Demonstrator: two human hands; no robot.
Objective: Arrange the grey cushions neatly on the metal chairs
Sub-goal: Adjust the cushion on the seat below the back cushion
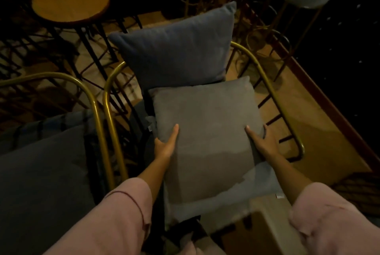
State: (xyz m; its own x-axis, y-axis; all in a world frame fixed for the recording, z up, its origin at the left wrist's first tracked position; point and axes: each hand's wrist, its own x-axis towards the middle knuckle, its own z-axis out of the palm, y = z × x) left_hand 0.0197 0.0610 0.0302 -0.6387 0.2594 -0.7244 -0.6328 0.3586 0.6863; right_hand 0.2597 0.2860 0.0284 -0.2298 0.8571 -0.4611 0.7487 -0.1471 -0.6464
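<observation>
1. The grey cushion lies on the seat of the metal chair, its far edge against an upright cushion at the backrest.
2. It is gripped at both side edges, by the left hand and the right hand, thumbs laid on top.
3. It should be squared between the armrests and pressed flat.
4. The fingers beneath are hidden; a neighbouring chair at left is dim and cut off.
</observation>
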